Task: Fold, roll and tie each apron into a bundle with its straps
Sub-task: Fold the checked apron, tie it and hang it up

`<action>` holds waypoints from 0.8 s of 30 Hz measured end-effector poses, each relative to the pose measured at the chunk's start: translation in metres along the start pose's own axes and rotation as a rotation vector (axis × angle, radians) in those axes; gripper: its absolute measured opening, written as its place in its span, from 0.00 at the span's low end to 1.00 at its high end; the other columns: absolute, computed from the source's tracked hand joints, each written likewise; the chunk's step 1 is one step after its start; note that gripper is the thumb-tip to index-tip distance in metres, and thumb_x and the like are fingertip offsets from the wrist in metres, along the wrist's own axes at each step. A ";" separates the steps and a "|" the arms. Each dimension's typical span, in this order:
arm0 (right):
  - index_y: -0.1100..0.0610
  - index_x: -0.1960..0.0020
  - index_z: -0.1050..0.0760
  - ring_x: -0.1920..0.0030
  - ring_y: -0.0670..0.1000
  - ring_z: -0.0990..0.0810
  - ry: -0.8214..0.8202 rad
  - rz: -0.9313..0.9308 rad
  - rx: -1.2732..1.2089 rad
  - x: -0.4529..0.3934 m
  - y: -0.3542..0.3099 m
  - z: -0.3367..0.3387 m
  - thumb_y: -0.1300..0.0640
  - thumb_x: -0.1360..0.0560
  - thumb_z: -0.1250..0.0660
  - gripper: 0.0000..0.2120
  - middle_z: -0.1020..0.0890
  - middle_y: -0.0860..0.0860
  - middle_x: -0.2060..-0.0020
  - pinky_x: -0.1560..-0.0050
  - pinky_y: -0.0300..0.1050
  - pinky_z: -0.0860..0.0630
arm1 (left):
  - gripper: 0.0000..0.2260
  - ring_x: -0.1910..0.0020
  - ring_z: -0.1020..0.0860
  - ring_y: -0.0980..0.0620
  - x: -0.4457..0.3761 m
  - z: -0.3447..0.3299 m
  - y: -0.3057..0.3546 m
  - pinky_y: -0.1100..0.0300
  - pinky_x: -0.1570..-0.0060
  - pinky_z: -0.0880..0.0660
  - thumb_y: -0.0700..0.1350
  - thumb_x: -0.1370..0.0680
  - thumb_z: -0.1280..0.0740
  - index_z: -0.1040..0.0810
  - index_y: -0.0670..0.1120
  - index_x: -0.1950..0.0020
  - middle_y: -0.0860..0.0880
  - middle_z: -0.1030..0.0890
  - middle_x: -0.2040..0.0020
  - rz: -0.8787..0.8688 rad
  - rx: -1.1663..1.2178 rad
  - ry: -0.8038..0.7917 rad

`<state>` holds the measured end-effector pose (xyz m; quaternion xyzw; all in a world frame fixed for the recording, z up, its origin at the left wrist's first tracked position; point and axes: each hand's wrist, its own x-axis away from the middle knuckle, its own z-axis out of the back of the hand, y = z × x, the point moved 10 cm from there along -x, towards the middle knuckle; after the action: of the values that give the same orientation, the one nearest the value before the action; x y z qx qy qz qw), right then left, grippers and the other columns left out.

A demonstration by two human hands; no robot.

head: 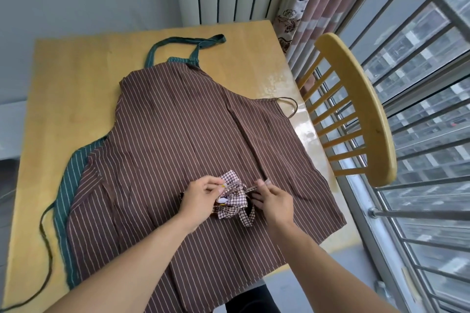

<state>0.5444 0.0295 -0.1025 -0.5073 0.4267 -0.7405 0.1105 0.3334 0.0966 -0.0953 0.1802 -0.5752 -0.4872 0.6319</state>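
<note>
Matt striped cloth apron point(178, 134) on glossy wooden table point(76, 79).

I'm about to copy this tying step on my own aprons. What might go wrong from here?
The checked bundle looks loosely rolled, so it may spring open if the left hand eases before the right hand tightens its strap. It sits on the spread brown apron, whose cloth could get caught in the knot. That apron's hem overhangs the table and might slide.
</note>
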 end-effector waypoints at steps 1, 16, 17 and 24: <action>0.61 0.50 0.17 0.51 0.51 0.13 0.007 -0.005 -0.038 0.002 -0.001 -0.001 0.54 0.19 0.31 0.10 0.13 0.56 0.52 0.52 0.40 0.17 | 0.06 0.50 0.17 0.57 0.000 -0.002 0.002 0.59 0.45 0.22 0.43 0.18 0.31 0.17 0.52 0.45 0.54 0.16 0.50 -0.025 -0.048 -0.024; 0.54 0.59 0.16 0.58 0.55 0.14 -0.208 0.267 0.393 0.033 -0.012 -0.029 0.56 0.28 0.21 0.05 0.13 0.50 0.61 0.54 0.56 0.16 | 0.08 0.57 0.15 0.48 0.011 0.028 0.021 0.59 0.53 0.17 0.36 0.22 0.28 0.18 0.44 0.44 0.43 0.14 0.53 0.005 0.258 -0.055; 0.56 0.59 0.16 0.57 0.55 0.14 -0.198 0.260 0.326 0.035 -0.012 -0.026 0.57 0.29 0.21 0.05 0.13 0.50 0.60 0.52 0.54 0.16 | 0.08 0.55 0.15 0.48 0.010 0.035 0.020 0.57 0.51 0.17 0.36 0.22 0.28 0.18 0.43 0.44 0.42 0.15 0.51 0.014 0.297 -0.046; 0.47 0.55 0.16 0.53 0.42 0.23 -0.069 0.544 0.821 0.041 -0.007 -0.034 0.50 0.26 0.23 0.03 0.21 0.39 0.56 0.54 0.40 0.21 | 0.07 0.49 0.17 0.51 0.016 0.039 -0.009 0.62 0.53 0.19 0.38 0.20 0.31 0.18 0.48 0.45 0.47 0.16 0.48 0.068 0.107 -0.094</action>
<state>0.4983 0.0267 -0.0743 -0.3161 0.2130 -0.7747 0.5045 0.2921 0.0923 -0.0833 0.1712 -0.6353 -0.4420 0.6097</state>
